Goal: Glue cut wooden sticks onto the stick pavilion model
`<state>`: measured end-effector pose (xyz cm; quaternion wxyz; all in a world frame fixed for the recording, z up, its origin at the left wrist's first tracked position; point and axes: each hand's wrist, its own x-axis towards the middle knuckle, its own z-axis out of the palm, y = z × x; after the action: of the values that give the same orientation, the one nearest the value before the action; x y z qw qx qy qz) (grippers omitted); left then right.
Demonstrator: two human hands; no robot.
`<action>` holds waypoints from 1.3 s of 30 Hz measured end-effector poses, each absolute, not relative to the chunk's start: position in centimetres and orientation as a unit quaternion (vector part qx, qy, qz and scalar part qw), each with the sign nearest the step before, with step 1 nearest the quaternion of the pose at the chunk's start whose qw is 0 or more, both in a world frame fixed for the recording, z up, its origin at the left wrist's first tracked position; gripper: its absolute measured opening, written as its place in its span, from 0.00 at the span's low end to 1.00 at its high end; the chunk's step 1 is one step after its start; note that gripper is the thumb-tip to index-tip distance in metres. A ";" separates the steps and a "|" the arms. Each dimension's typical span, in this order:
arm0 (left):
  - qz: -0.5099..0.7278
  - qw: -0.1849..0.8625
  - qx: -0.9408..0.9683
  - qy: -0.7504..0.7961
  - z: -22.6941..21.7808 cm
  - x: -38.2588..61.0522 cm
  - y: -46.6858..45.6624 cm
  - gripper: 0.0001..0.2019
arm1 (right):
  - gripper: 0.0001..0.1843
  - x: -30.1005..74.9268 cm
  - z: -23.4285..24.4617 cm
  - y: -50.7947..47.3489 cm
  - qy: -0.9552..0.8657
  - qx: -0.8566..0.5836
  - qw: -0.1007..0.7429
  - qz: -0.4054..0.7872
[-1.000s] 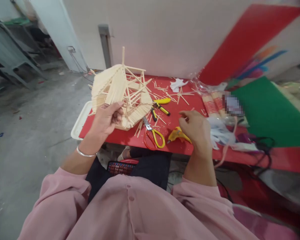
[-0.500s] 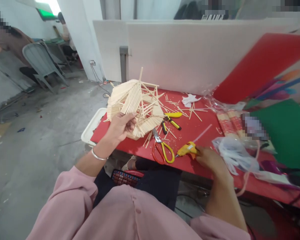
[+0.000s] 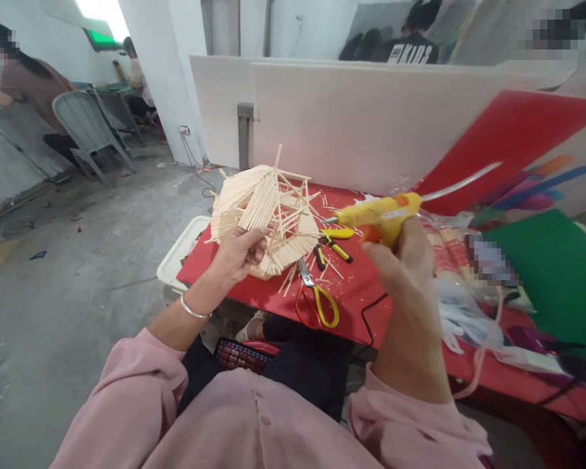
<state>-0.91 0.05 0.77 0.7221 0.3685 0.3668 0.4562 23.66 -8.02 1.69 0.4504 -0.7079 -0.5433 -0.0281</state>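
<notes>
A model built of thin wooden sticks rests at the left end of the red table, with slatted roof panels and an open stick frame. My left hand pinches its near edge, fingers closed. My right hand is wrapped round a yellow hot glue gun, raised above the table. The gun's nozzle points left toward the model, and a clear glue stick juts from its back. Scissors with one red and one yellow handle lie near the front edge. Beyond them are yellow-and-black pliers and a yellow-handled tool.
Loose sticks litter the red table. On the right are a plastic bag, packs of sticks and a green sheet. A white tray sits at the left; a white board stands behind.
My right hand has lifted the glue gun off the table, upward and slightly right, turning its nozzle toward the model. My left hand stays on the model.
</notes>
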 end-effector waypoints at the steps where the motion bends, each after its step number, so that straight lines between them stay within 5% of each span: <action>1: 0.454 0.724 0.367 0.368 0.8 -1.0 0.0 0.14 | 0.21 22.5 2.6 -7.1 -0.537 -0.717 0.444 -0.009; 5: 0.448 0.728 0.360 0.374 0.8 -1.2 -0.2 0.13 | 0.36 19.9 4.1 -3.8 -0.541 -0.739 0.392 -0.086; 16: 0.448 0.729 0.367 0.367 0.2 -1.2 -0.4 0.15 | 0.25 20.2 2.4 -1.4 -0.556 -0.707 0.379 -0.218; 39: 0.474 0.715 0.357 0.370 0.5 -0.5 -0.6 0.15 | 0.20 19.7 3.4 -1.7 -0.558 -0.737 0.342 -0.170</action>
<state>-0.54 -0.57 0.52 0.7151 0.3567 0.3700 0.4737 19.71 -1.71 3.37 0.3425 -0.7366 -0.5579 -0.1698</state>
